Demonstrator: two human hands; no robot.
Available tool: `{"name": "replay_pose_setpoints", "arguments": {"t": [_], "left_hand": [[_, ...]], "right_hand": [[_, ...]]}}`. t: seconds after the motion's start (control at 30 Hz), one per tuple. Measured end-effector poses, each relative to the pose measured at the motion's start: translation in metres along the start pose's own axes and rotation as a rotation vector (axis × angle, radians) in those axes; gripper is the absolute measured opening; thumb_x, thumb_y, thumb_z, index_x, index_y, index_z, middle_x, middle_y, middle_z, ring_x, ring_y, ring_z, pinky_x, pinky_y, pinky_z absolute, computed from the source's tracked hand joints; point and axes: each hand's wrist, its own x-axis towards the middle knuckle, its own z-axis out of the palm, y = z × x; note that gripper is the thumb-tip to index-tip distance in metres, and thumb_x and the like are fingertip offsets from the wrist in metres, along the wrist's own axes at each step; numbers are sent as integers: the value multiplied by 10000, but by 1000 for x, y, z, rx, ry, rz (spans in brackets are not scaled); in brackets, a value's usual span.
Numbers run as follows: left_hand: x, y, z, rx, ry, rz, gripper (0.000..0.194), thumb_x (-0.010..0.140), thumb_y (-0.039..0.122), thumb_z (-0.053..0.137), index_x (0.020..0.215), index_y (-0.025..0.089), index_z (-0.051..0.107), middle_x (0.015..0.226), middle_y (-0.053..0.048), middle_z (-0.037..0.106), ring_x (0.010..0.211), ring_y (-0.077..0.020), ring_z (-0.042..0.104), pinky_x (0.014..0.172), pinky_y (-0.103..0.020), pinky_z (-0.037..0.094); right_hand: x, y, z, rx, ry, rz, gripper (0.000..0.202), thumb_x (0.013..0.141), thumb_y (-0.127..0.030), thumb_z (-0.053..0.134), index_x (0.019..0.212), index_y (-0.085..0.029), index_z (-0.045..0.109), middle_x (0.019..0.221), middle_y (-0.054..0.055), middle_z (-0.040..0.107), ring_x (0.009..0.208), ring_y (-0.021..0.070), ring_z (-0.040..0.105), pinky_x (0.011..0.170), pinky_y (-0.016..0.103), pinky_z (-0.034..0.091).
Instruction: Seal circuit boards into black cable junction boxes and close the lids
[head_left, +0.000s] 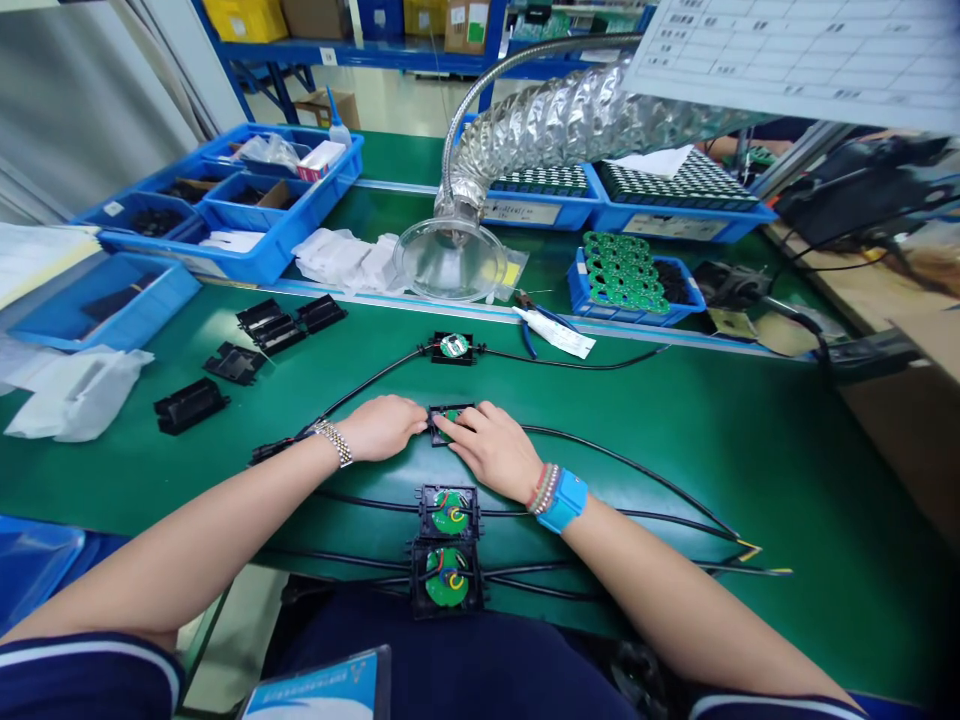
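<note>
A small black plastic housing (433, 436) with a green circuit board in it lies on the bench between my hands. At its left end, my left hand (386, 427) pinches the black cable where it enters; the fingertips partly hide the spot. My right hand (491, 448) reaches over from the right, its fingers spread and touching the board and housing, covering much of both. Another cable (592, 439) runs out to the right from under this hand. Nearer me sit two open housings with round green boards (450, 512), (448, 577) and cables on both sides.
Beyond my hands lies another wired housing (453, 347). Loose black housing parts (191, 405) are at left, near a blue divided bin (277, 255). Pliers (530, 338), a fume-hood funnel (450, 262) and a blue tray of green boards (622, 275) stand at the back.
</note>
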Motion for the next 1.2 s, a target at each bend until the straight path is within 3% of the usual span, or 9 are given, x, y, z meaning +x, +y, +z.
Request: {"name": "replay_pose_setpoints", "arguments": {"t": [0.13, 0.33, 0.53, 0.7, 0.8, 0.9, 0.97, 1.2], "left_hand": [[1, 4, -1, 178, -11, 12, 249, 867, 200, 358, 794, 173, 595, 809, -69, 651, 694, -199, 606, 545, -266, 375], [3, 5, 0, 220, -77, 9, 231, 857, 165, 362, 851, 182, 592, 802, -64, 659, 696, -208, 625, 540, -269, 398], [-11, 5, 20, 169, 135, -86, 237, 908, 293, 355, 934, 188, 565, 868, -49, 628, 772, -202, 614, 596, -284, 438], [-17, -5, 29, 22, 241, -81, 212, 897, 313, 403, 1024, 251, 561, 1000, -4, 605, 831, -179, 606, 660, -282, 455], [-15, -9, 31, -63, 264, -59, 204, 895, 295, 414, 979, 241, 592, 1003, 1, 612, 857, -166, 598, 697, -270, 452], [-12, -12, 34, -126, 282, -28, 190, 883, 277, 443, 945, 215, 612, 968, -11, 626, 855, -160, 593, 724, -263, 446], [-10, -12, 36, -141, 289, -8, 185, 880, 266, 447, 923, 206, 617, 930, -16, 631, 835, -158, 592, 719, -259, 441], [-5, -12, 35, -59, 290, -2, 186, 880, 254, 438, 879, 198, 616, 881, -8, 634, 791, -159, 594, 641, -252, 420]], "right_hand": [[1, -4, -4, -54, -33, 4, 359, 929, -313, 377, 1260, -208, 464, 966, 85, 550, 832, 204, 390, 681, 321, 327], [4, -15, -6, -151, -68, 51, 335, 924, -315, 379, 1213, -200, 501, 951, 96, 542, 833, 223, 393, 646, 331, 317], [1, -11, -4, -13, -25, 63, 344, 893, -288, 448, 1220, -191, 487, 983, 100, 551, 869, 228, 434, 704, 354, 380], [-13, 12, -7, 326, 102, 37, 501, 803, -197, 550, 1273, -143, 383, 1227, 135, 442, 1049, 230, 451, 873, 382, 419], [-19, 25, -5, 397, 155, 137, 347, 801, -158, 540, 1142, -132, 485, 1065, 125, 536, 911, 205, 530, 793, 356, 466], [-20, 31, 2, 397, 168, 133, 117, 847, -163, 495, 913, -153, 591, 828, 74, 598, 776, 180, 558, 722, 318, 476], [-20, 32, 7, 393, 190, 99, 149, 872, -168, 461, 840, -158, 606, 785, 67, 603, 752, 170, 560, 704, 298, 474], [-16, 32, 14, 353, 207, 71, 205, 897, -185, 414, 849, -142, 608, 788, 82, 600, 734, 167, 550, 687, 288, 469]]}}
